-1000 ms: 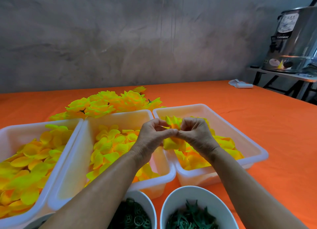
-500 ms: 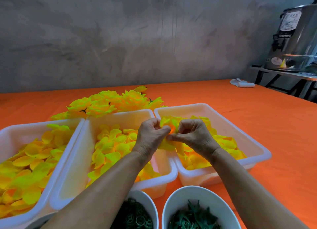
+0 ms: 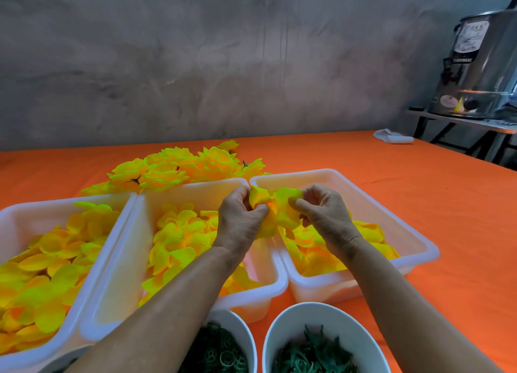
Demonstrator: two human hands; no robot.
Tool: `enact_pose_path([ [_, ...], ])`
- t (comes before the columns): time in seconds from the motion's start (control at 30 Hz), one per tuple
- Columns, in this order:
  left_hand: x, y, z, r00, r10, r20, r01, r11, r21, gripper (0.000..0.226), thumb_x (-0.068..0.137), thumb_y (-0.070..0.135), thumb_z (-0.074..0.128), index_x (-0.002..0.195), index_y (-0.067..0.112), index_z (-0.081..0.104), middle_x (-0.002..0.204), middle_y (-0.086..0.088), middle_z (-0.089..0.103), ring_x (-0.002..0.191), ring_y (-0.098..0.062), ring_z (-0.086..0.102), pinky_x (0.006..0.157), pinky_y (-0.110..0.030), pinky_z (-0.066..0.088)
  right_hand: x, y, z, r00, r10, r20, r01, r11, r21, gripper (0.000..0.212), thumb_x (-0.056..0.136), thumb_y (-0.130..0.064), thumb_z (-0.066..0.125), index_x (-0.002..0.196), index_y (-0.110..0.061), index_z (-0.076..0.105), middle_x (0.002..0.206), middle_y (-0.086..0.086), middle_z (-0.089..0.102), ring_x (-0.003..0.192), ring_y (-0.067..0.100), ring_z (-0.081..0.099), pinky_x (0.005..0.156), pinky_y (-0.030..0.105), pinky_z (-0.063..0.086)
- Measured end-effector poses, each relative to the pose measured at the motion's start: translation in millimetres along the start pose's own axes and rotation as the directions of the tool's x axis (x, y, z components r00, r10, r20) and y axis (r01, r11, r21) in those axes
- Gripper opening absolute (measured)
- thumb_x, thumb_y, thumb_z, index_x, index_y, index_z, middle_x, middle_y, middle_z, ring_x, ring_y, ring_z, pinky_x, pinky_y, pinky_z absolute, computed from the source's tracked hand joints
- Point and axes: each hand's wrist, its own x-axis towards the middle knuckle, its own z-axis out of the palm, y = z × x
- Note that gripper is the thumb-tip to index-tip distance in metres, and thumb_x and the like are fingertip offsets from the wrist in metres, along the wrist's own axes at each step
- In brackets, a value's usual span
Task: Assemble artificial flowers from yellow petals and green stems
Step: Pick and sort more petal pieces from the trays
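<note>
A mottled grey wall (image 3: 223,65) is backing an orange surface (image 3: 419,205) where a person is working over three white trays. The left hand (image 3: 240,219) is curling its fingers around a bunch of yellow petals (image 3: 275,207), thumb pressing into the middle of the bunch, while the right hand (image 3: 324,213) is pinching the bunch's right edge between thumb and fingers; the two hands are holding it in the air above the gap between the middle tray (image 3: 195,188) and the right tray (image 3: 391,219). Loose yellow petals are filling all three trays, the left tray (image 3: 33,210) being the fullest. A heap of finished flowers (image 3: 179,168) is lying on the surface just behind the trays, dark green stem ends showing among the blooms. Two white bowls are sitting at the near edge: the left bowl (image 3: 246,336) is holding green rings, the right bowl (image 3: 335,314) is holding green leafy stem parts (image 3: 313,353). Far right, a steel urn (image 3: 481,65) is standing on a separate metal stand (image 3: 461,123), and a small white cloth (image 3: 391,136) is lying near the surface's far corner.
</note>
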Motion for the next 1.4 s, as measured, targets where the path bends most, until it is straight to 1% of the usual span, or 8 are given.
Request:
enact_pose_path([
  [0.3, -3, 2, 2, 0.983, 0.172, 0.063, -0.176, 0.982, 0.068, 0.02, 0.087, 0.006, 0.061, 0.071, 0.016, 0.056, 0.064, 0.0, 0.051, 0.061, -0.011, 0.044, 0.055, -0.036, 0.044, 2, -1, -1, 0.997, -0.002, -0.076, -0.002, 0.998, -0.056, 0.009, 0.083, -0.003, 0.062, 0.077, -0.003, 0.068, 0.07, 0.005, 0.058, 0.066, 0.013, 0.048, 0.062, 0.028, 0.041],
  [0.47, 5, -2, -3, 0.983, 0.133, -0.126, -0.125, 0.99, 0.073, 0.007, 0.083, -0.002, 0.055, 0.083, -0.009, 0.056, 0.07, -0.026, 0.051, 0.063, -0.022, 0.043, 0.057, -0.055, 0.05, 7, 0, -11, 0.962, 0.07, -0.263, -0.05, 0.996, 0.08, 0.02, 0.087, -0.003, 0.057, 0.071, -0.013, 0.066, 0.067, 0.007, 0.062, 0.054, 0.012, 0.056, 0.053, 0.024, 0.046],
  [0.6, 3, 2, -3, 0.97, 0.103, -0.222, -0.108, 0.994, -0.012, 0.014, 0.086, 0.0, 0.059, 0.076, 0.01, 0.056, 0.068, -0.007, 0.05, 0.059, -0.011, 0.046, 0.048, -0.029, 0.049, 6, 1, -10, 0.951, 0.087, -0.295, -0.04, 0.986, 0.162, 0.023, 0.091, -0.005, 0.055, 0.073, -0.017, 0.061, 0.062, 0.002, 0.062, 0.047, 0.008, 0.063, 0.043, 0.016, 0.043],
  [0.83, 2, 4, 0, 0.957, 0.107, -0.269, -0.109, 0.994, 0.008, 0.004, 0.087, 0.007, 0.063, 0.087, 0.01, 0.061, 0.072, 0.001, 0.055, 0.068, -0.015, 0.049, 0.067, -0.044, 0.052, 9, 6, -15, 0.884, 0.04, -0.466, 0.003, 0.996, 0.092, 0.028, 0.089, -0.004, 0.058, 0.066, -0.02, 0.061, 0.054, 0.0, 0.058, 0.042, 0.002, 0.056, 0.042, 0.016, 0.042],
  [1.03, 13, -4, -12, 0.885, -0.027, -0.465, 0.03, 1.0, -0.001, 0.007, 0.085, 0.004, 0.063, 0.091, 0.003, 0.061, 0.082, -0.01, 0.057, 0.076, -0.022, 0.049, 0.078, -0.051, 0.05, 18, 16, -29, 0.755, 0.076, -0.651, -0.082, 0.996, 0.02, 0.025, 0.088, -0.013, 0.061, 0.063, -0.015, 0.059, 0.055, 0.001, 0.056, 0.059, 0.023, 0.057, 0.069, 0.045, 0.051],
  [1.2, 14, -4, -12, 0.886, -0.097, -0.453, 0.067, 0.994, -0.08, 0.008, 0.086, 0.007, 0.063, 0.088, 0.012, 0.057, 0.084, -0.011, 0.058, 0.077, -0.023, 0.05, 0.078, -0.053, 0.052, 14, 14, -20, 0.849, 0.132, -0.511, -0.14, 0.99, 0.023, 0.026, 0.077, -0.005, 0.057, 0.054, -0.017, 0.062, 0.052, 0.002, 0.059, 0.055, 0.021, 0.057, 0.06, 0.037, 0.045],
  [1.27, 14, -2, -12, 0.887, -0.128, -0.444, 0.079, 0.989, -0.128, 0.009, 0.086, 0.007, 0.062, 0.093, 0.013, 0.058, 0.087, -0.01, 0.059, 0.078, -0.023, 0.052, 0.08, -0.053, 0.053, 12, 11, -18, 0.873, 0.155, -0.462, -0.183, 0.983, -0.014, 0.015, 0.066, -0.014, 0.056, 0.057, -0.008, 0.065, 0.055, 0.006, 0.058, 0.06, 0.025, 0.054, 0.06, 0.042, 0.046],
  [1.4, 11, 2, -12, 0.917, -0.157, -0.366, 0.091, 0.977, -0.19, 0.012, 0.087, 0.005, 0.061, 0.084, 0.016, 0.057, 0.088, -0.012, 0.06, 0.08, -0.022, 0.053, 0.081, -0.055, 0.052, 11, 11, -17, 0.926, 0.154, -0.346, -0.219, 0.963, -0.156, 0.027, 0.054, -0.025, 0.053, 0.058, 0.001, 0.059, 0.062, 0.006, 0.04, 0.064, 0.021, 0.037, 0.059, 0.039, 0.037],
])
